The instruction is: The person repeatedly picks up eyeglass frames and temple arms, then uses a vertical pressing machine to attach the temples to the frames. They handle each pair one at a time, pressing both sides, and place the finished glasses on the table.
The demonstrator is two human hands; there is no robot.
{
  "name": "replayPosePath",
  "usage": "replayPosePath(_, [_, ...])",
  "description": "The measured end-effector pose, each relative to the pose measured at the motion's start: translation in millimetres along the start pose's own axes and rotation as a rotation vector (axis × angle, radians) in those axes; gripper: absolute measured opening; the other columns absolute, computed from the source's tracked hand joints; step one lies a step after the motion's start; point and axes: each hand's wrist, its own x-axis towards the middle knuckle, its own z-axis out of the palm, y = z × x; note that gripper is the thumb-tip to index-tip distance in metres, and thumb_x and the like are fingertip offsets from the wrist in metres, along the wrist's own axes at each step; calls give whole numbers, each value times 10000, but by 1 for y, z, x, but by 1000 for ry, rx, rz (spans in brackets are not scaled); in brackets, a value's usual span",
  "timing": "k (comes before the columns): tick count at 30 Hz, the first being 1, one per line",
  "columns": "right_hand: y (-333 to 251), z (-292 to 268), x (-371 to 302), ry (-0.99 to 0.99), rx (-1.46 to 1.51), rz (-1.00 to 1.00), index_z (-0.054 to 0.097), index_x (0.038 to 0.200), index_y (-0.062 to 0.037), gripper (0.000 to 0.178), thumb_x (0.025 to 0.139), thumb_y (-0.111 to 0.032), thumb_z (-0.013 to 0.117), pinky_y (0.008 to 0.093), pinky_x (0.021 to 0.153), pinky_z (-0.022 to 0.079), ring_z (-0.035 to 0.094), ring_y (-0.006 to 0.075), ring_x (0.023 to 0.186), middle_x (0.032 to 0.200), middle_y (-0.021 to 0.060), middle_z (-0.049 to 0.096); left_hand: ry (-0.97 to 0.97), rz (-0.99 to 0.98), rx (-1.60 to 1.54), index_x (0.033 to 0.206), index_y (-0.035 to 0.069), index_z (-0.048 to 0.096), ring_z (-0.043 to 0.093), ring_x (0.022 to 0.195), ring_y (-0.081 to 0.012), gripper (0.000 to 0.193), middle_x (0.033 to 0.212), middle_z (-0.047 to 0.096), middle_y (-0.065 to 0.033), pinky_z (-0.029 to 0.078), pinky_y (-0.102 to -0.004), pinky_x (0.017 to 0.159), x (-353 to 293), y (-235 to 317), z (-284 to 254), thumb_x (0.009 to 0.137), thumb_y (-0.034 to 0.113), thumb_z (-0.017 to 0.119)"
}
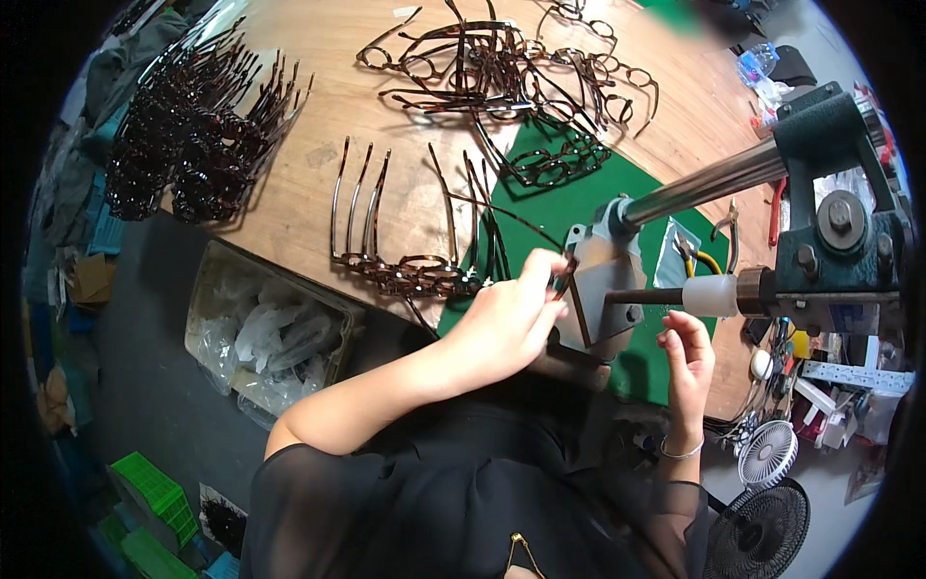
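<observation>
Beside the press (608, 280), L hand (511, 318) pinches glasses (570, 264), temple (521, 221) angled up-L, w/ R hand (688, 365) farther off, half-curled, apparently empty.

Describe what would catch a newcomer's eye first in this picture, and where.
Probably the bulky green metal machine at the right. At the upper left sits a dense heap of dark eyeglass frames, with a looser brown tangle of frames at top centre. In the middle, the left hand holds one eyeglass frame close to the machine.

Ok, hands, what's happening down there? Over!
Left hand pinching tortoiseshell glasses. Right hand half-curled, nothing visible in it. Press rod between hands.
</observation>
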Motion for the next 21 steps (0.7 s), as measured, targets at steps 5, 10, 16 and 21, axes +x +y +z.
replayPosePath(5, [16,-10,5,44,19,113,536,978,-1,147,863,-93,535,204,675,430,506,66,723,919,33,565,-580,187,521,972,65,468,580,660,-304,181,768,577,-119,468,-375,576,-38,-14,-19,849,193,507])
replayPosePath(10, [33,2,10,31,23,155,547,998,23,185,860,-99,542,185,627,413,494,57,679,819,24,550,199,431,1162,858,86,533,472,799,-247,378,782,469,-88,348,-359,736,-14,-21,-40,582,282,700])
replayPosePath(16, [55,-17,0,56,12,161,549,956,-3,132,859,-92,543,174,597,399,469,42,670,800,-9,530,131,366,993,746,34,544,486,752,-249,425,753,483,-89,379,-365,741,-52,-30,-74,512,326,746])
replayPosePath(21, [63,-9,-10,128,-193,91,562,909,-5,101,855,-88,545,181,620,395,468,46,689,779,-17,545,360,514,1360,791,49,580,525,763,-277,246,740,554,-102,408,-375,757,8,-13,-229,550,1,594])
